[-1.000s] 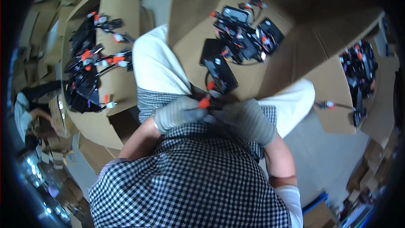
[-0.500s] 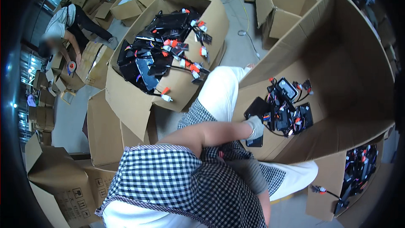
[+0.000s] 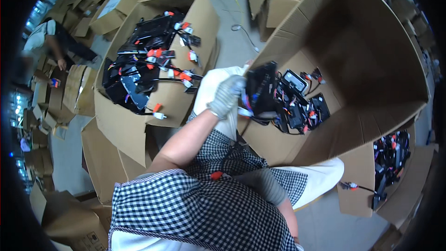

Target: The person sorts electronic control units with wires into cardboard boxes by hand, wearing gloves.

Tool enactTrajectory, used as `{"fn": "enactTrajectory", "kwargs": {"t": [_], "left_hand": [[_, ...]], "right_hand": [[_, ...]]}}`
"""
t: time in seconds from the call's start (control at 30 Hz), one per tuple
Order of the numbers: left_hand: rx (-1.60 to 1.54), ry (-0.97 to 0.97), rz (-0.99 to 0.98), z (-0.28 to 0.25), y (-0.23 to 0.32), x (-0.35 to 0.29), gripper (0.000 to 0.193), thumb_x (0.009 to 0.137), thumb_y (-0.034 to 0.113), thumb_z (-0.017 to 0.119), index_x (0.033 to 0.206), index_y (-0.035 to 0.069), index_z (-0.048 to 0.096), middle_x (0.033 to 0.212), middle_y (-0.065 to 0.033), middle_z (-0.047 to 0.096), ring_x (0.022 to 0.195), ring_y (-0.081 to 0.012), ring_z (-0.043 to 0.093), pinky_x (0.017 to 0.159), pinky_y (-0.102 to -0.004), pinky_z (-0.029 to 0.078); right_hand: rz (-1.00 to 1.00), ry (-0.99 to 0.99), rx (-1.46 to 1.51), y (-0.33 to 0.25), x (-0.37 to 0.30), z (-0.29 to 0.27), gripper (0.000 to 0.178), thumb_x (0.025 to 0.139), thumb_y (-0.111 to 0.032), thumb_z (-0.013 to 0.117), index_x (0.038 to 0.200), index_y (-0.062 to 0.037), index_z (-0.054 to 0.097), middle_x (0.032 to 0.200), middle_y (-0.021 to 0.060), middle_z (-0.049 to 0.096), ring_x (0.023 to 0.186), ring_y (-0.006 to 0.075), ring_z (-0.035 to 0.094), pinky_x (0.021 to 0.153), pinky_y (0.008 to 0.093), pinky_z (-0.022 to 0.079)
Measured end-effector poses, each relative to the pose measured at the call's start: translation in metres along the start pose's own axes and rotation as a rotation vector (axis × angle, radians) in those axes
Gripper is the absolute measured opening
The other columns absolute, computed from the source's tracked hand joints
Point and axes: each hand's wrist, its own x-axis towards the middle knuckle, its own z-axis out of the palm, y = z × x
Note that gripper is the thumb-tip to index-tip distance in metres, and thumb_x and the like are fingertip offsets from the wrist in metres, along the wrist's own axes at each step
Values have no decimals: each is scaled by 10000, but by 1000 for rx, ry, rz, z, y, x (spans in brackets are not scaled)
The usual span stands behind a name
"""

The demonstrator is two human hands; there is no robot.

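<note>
My left hand [image 3: 226, 95], in a pale work glove, grips a black flat electronic unit [image 3: 261, 88] by its near side, above the edge of the big open carton [image 3: 262, 142]. The unit is tilted up and coloured wires hang from it. A black cable [image 3: 238, 146] runs down toward my lap, where a red connector [image 3: 216, 175] shows against the checked apron. My right hand [image 3: 260, 183], in a grey glove, is low over my lap near that connector; its fingers are blurred and cannot be made out. More black units with wires [image 3: 302, 109] lie inside the carton.
On the left stands a carton [image 3: 179, 97] heaped with black units, their red and white connectors hanging over its side. Another carton [image 3: 355, 181] with similar units is at the right. A person [image 3: 58, 42] bends over boxes at the far left. A cable [image 3: 244, 35] lies on the floor.
My left hand has lifted a black unit from the carton's near side and moved up and left with it. The red connector now shows at my lap. The whole view has shifted.
</note>
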Motion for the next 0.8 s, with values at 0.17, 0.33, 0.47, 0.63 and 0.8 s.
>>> {"fn": "enactTrajectory", "kwargs": {"t": [0.17,0.33,0.47,0.63,0.8], "left_hand": [[-739,134,-133,-15,43,-8,294,881,226,592,1112,44,587,1074,-50,626,965,-141,600,862,-298,492],[-1103,381,-193,-32,27,-14,302,861,225,611,1114,62,589,1071,-50,637,960,-177,613,869,-328,506],[-1013,483,-100,-63,-2,-7,351,875,261,592,1160,59,557,1109,-47,618,997,-181,598,881,-334,498],[-1034,457,32,-86,30,-10,424,870,346,599,1176,59,534,1140,-64,591,1026,-194,579,916,-348,480],[-1054,497,37,-96,37,-20,441,885,360,567,1217,76,508,1153,-66,583,1041,-205,572,927,-366,476]], "right_hand": [[-163,-14,-242,0,15,-3,333,792,-40,516,1087,-111,652,1001,105,659,895,252,641,829,299,491],[-505,33,-427,-2,54,4,200,788,-86,545,940,-109,672,1094,68,609,1014,237,565,852,320,466],[-598,-98,-413,-8,80,9,202,803,-67,530,961,-61,656,1104,77,606,1022,244,555,871,323,451],[-500,-190,-234,-10,90,15,217,799,-30,515,978,-17,637,1074,95,617,978,256,574,861,315,451],[-462,-99,-106,-8,84,16,151,790,-60,598,928,-15,637,999,96,638,917,246,598,829,323,468]]}}
